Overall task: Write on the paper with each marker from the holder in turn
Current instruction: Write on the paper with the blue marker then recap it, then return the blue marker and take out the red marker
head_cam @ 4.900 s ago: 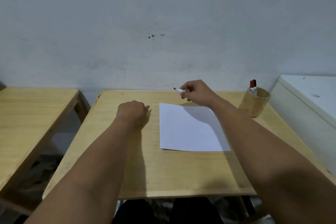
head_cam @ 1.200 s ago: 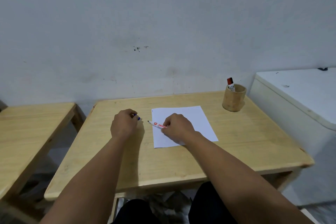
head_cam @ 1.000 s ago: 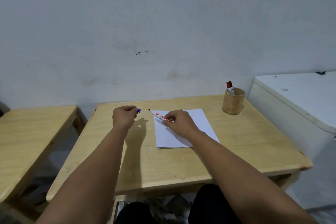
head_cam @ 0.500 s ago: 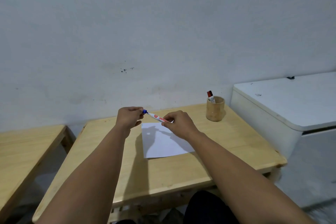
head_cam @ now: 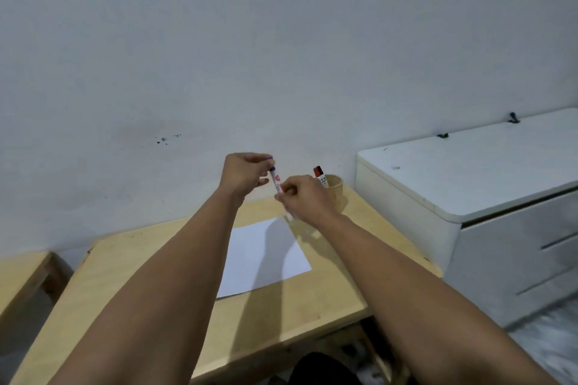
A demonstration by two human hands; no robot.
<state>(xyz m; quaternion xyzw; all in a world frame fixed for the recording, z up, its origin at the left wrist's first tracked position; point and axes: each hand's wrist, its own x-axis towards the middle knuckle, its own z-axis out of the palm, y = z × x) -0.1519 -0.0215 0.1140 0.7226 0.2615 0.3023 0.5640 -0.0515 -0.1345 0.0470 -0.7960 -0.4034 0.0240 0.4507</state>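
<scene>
Head view: both hands raised over the paper (head_cam: 262,256), capping the blue marker (head_cam: 277,185).
Left hand (head_cam: 242,175) pinches the cap, right hand (head_cam: 301,197) grips the barrel; next, holder (head_cam: 334,189) at 1 o'clock.

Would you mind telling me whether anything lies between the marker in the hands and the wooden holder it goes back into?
Nothing visible does. The right hand holds the marker just left of the holder, partly hiding it. One red-capped marker stands inside, at its left.
</scene>
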